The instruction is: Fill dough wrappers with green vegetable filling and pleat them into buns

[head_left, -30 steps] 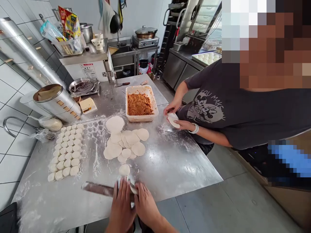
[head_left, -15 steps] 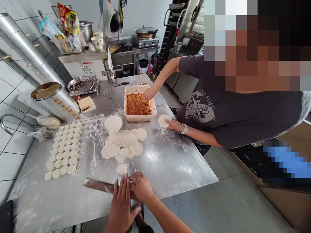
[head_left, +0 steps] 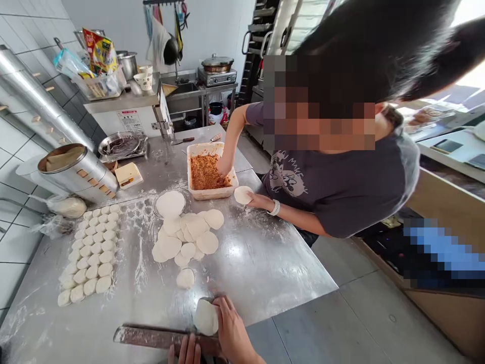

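My right hand (head_left: 233, 331) pinches the edge of a round dough wrapper (head_left: 205, 317) near the table's front. The wrapper's far side lifts slightly. A dark brown rolling pin (head_left: 151, 336) lies crosswise just in front of it. My left hand (head_left: 185, 349) rests on the pin with fingers stretched out flat; its palm is cut off by the lower edge. Beyond the wrapper lies a small rolled disc (head_left: 185, 278), and behind that a loose pile of dough wrappers (head_left: 197, 227). Several rows of cut dough pieces (head_left: 91, 253) stand at the left.
Across the table's right side, a co-worker holds a wrapper (head_left: 242, 195) in one hand and reaches into a white tub (head_left: 212, 193) of reddish-brown filling. A bowl of flour (head_left: 170, 204) stands beside the pile. Metal cylinders (head_left: 78, 172) and a steel tray (head_left: 120, 146) occupy the back left.
The view has tilted up and shifted. My left hand has drawn back toward me with the rolling pin, uncovering the wrapper that my right hand pinches. The co-worker's head has leaned in.
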Motion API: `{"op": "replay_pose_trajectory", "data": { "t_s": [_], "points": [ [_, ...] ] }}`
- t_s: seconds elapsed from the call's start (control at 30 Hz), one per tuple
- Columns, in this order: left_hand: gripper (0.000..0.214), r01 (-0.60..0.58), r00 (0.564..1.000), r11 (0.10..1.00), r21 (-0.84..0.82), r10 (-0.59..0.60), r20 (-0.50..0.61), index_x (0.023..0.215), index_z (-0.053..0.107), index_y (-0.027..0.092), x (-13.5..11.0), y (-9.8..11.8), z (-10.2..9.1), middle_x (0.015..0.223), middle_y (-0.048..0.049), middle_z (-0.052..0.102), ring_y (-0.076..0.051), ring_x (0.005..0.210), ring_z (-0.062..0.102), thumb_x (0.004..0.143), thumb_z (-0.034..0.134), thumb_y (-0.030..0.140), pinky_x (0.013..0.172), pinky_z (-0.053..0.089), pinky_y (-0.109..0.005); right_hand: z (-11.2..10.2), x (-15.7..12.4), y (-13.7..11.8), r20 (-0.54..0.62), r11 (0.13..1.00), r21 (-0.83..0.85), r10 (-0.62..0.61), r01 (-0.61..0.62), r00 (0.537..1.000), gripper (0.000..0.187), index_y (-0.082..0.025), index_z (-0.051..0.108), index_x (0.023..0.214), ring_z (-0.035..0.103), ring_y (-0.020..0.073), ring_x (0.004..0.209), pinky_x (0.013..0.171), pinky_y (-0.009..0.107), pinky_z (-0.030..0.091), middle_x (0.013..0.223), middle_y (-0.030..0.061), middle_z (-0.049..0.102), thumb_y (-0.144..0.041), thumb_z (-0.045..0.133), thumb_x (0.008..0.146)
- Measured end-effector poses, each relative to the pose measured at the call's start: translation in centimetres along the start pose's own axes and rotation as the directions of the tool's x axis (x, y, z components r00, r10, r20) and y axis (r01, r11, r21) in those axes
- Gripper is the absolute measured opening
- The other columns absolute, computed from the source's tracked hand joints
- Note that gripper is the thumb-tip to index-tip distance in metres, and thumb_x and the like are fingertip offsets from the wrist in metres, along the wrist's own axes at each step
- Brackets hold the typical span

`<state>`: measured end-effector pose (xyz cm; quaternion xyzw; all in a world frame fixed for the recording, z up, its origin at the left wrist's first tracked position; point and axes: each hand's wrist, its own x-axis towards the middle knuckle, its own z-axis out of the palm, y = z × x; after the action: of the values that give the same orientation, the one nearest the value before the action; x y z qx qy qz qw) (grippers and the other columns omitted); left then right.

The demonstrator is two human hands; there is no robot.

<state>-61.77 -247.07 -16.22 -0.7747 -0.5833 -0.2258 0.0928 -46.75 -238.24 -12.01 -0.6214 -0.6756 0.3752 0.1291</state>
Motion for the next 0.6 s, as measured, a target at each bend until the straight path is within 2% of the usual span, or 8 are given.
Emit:
{"op": "replay_pose_trajectory", "data": {
  "t_s": [0.07, 0.17, 0.2, 0.27, 0.33, 0.4, 0.5, 0.6],
  "points": [
    [0.093, 0.036, 0.997, 0.999, -0.031, -0.034, 0.064, 0.161, 0.019, 0.016, 1.0, 0.0, 0.4, 0.166, -0.0121, 0.028, -0.035, 0.157, 0.016, 0.083, 0.065, 0.04, 0.123, 0.024, -0.065, 0.0, 0.0, 0.1, 0.015, 1.0, -0.02, 0.002, -0.002, 1.0, 0.036, -0.019, 0.062, 0.111, 0.063, 0.0229, 0.101, 0.092, 0.034, 0.047, 0.108, 0.0115, 0.068, -0.007, 0.035, 0.092],
    [0.092, 0.075, 0.971, 0.995, -0.072, -0.056, 0.234, 0.159, 0.023, 0.011, 2.4, -0.3, 1.2, 0.165, -0.0156, 0.03, -0.037, 0.153, 0.029, 0.084, 0.062, 0.048, 0.123, 0.027, -0.06, -0.3, 1.1, -0.1, 0.023, 0.999, -0.045, -0.011, 0.012, 1.0, 0.022, -0.021, 0.067, 0.098, 0.061, 0.026, 0.106, 0.096, 0.036, 0.045, 0.104, 0.0095, 0.069, -0.014, 0.048, 0.09],
    [0.092, 0.052, 0.974, 0.996, -0.068, -0.036, 0.222, 0.159, 0.024, 0.012, 2.0, -0.3, 1.4, 0.165, -0.0149, 0.03, -0.037, 0.153, 0.029, 0.084, 0.062, 0.049, 0.124, 0.028, -0.059, -0.5, 1.3, -0.1, 0.031, 0.999, -0.046, -0.009, 0.01, 0.999, 0.019, -0.022, 0.067, 0.092, 0.062, 0.026, 0.104, 0.092, 0.035, 0.046, 0.102, 0.0088, 0.069, -0.017, 0.049, 0.09],
    [0.091, -0.026, 1.0, 0.999, -0.025, 0.026, 0.014, 0.159, 0.025, 0.015, 0.3, -0.1, 1.6, 0.165, -0.0122, 0.029, -0.036, 0.154, 0.025, 0.083, 0.063, 0.045, 0.123, 0.03, -0.059, -0.8, 1.0, -0.1, 0.027, 0.999, -0.038, 0.008, -0.007, 1.0, 0.024, -0.022, 0.066, 0.089, 0.064, 0.0246, 0.098, 0.084, 0.033, 0.048, 0.101, 0.0086, 0.068, -0.018, 0.043, 0.095],
    [0.089, -0.06, 0.993, 0.997, 0.042, 0.064, -0.099, 0.16, 0.023, 0.017, -0.9, 0.2, 1.7, 0.167, -0.0089, 0.023, -0.032, 0.157, 0.018, 0.083, 0.064, 0.032, 0.124, 0.028, -0.057, -1.0, 0.2, 0.1, 0.007, 1.0, -0.021, 0.016, -0.016, 1.0, 0.033, -0.022, 0.066, 0.099, 0.065, 0.0231, 0.097, 0.083, 0.032, 0.048, 0.106, 0.0092, 0.068, -0.016, 0.033, 0.098],
    [0.086, -0.038, 0.999, 0.999, 0.021, 0.038, 0.007, 0.159, 0.025, 0.014, -0.4, 0.5, 1.5, 0.167, -0.0114, 0.023, -0.032, 0.156, 0.02, 0.084, 0.063, 0.033, 0.125, 0.028, -0.057, -1.0, -0.3, 0.1, 0.006, 0.999, -0.03, 0.013, -0.013, 1.0, 0.037, -0.022, 0.064, 0.108, 0.065, 0.0224, 0.102, 0.088, 0.032, 0.048, 0.109, 0.0092, 0.068, -0.013, 0.03, 0.098],
    [0.087, 0.087, 0.963, 0.995, -0.042, -0.073, 0.26, 0.158, 0.027, 0.012, 2.0, 0.5, 1.1, 0.165, -0.0151, 0.031, -0.036, 0.153, 0.029, 0.085, 0.063, 0.042, 0.123, 0.029, -0.06, -1.0, 0.5, -0.1, 0.051, 0.996, -0.084, 0.015, -0.01, 0.999, 0.025, -0.023, 0.067, 0.101, 0.064, 0.0245, 0.105, 0.09, 0.033, 0.047, 0.106, 0.0083, 0.069, -0.016, 0.044, 0.092],
    [0.093, 0.067, 0.982, 0.996, -0.06, -0.055, 0.181, 0.159, 0.025, 0.014, 1.1, -0.8, 1.4, 0.165, -0.0134, 0.031, -0.036, 0.155, 0.024, 0.083, 0.062, 0.053, 0.126, 0.022, -0.061, -1.2, 1.3, -0.5, 0.106, 0.994, -0.108, 0.027, -0.015, 0.994, 0.015, -0.022, 0.07, 0.084, 0.066, 0.0251, 0.097, 0.081, 0.032, 0.048, 0.1, 0.0079, 0.07, -0.013, 0.059, 0.078]
  ]
}}
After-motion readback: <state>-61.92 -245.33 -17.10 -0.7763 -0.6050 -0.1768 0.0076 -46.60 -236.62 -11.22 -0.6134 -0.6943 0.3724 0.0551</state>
